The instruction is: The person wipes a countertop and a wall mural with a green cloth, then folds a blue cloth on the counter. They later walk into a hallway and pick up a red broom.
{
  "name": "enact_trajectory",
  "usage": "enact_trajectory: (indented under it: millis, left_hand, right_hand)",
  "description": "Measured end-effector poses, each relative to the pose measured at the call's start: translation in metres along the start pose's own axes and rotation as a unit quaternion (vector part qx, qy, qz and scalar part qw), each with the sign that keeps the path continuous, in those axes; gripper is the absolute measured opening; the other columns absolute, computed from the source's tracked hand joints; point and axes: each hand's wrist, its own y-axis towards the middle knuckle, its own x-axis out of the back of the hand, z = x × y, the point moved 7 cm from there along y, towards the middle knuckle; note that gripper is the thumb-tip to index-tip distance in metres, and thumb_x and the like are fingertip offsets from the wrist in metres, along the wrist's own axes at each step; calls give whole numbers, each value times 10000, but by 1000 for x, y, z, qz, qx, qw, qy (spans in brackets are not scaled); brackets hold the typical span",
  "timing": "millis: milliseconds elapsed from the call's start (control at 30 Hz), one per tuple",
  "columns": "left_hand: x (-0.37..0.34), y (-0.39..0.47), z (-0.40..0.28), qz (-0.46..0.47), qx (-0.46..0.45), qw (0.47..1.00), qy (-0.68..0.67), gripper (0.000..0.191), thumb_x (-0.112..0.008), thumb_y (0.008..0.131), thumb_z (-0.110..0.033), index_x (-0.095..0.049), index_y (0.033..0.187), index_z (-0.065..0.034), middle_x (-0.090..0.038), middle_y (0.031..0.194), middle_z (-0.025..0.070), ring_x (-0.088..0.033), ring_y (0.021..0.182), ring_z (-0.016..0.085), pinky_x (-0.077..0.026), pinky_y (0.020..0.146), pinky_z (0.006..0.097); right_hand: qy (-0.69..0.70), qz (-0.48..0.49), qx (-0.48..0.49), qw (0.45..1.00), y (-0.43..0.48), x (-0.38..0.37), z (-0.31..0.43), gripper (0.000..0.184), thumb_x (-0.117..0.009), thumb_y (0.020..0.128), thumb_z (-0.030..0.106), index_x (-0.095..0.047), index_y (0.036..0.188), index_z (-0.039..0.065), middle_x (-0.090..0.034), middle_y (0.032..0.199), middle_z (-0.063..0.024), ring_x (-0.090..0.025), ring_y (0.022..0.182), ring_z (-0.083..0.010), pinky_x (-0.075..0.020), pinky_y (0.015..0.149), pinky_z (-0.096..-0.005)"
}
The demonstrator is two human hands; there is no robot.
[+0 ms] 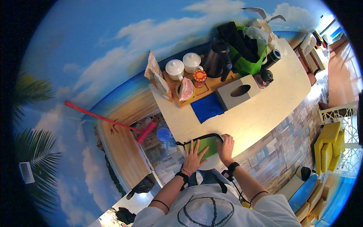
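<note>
A green zip pouch with a black zipped edge point(208, 144) lies at the near edge of the pale table point(244, 124). My left hand point(193, 159) rests on the pouch's left part with its fingers spread. At the pouch's right upper corner is my right hand point(226, 148), its fingers bent over the black edge; whether it pinches the edge is hard to tell. Beyond the pouch lies a blue cloth point(207, 107), beside a grey tissue box point(234, 95).
A wooden tray point(181, 103) bears lidded white cups point(174, 69), a jar point(200, 77) and a dark jug point(217, 59). Behind the box stand a green bag point(249, 66) and dark bottles point(272, 58). A red broom point(105, 117) leans left of the table.
</note>
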Motion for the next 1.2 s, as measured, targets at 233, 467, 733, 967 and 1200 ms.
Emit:
enact_trajectory:
  millis: [233, 467, 733, 967, 1200]
  left_hand:
    - [-32, -1, 12, -25, 25, 981, 190, 713, -652, 871, -550, -518, 1468, -183, -186, 1652, 184, -68, 1508, 510, -46, 1158, 734]
    - [-9, 0, 0, -31, 21, 999, 15, 747, -643, 845, -649, -500, 1475, -276, -111, 1675, 158, -79, 1508, 508, -92, 1155, 734]
    - [6, 5, 3, -45, 45, 996, -67, 899, -699, 865, -512, -311, 1571, -113, -144, 1650, 224, -77, 1501, 527, -131, 1175, 685]
    - [24, 4, 63, -105, 209, 972, -32, 474, -799, 836, -248, -584, 1208, -48, -537, 1260, 210, -165, 1478, 505, -162, 1198, 633]
    - [16, 3, 66, -16, 215, 955, -204, 324, -801, 809, -243, -606, 955, -28, -646, 1034, 208, -653, 1007, 381, -535, 827, 490]
  right_hand:
    - [-21, 293, 182, 938, -36, -66, 78, 753, -564, 964, 412, -290, 1563, 47, -245, 1648, -149, -194, 1537, -324, -173, 1216, -568]
    - [-107, 253, 184, 944, -2, -43, 23, 751, -498, 988, 488, -259, 1590, 109, -232, 1663, -89, -193, 1540, -272, -146, 1224, -564]
    - [-141, 181, 112, 967, 29, -7, -10, 708, -515, 1004, 404, -251, 1585, 97, -226, 1659, -122, -191, 1539, -285, -116, 1235, -553]
    - [0, 169, 128, 977, -13, -2, 20, 647, -711, 880, 280, -452, 1418, 33, -491, 1395, -185, -490, 1261, -370, -411, 1035, -500]
    - [-64, 279, 212, 934, -65, -31, 65, 742, -773, 787, 412, -500, 1376, 52, -555, 1208, -137, -528, 1129, -343, -443, 974, -472]
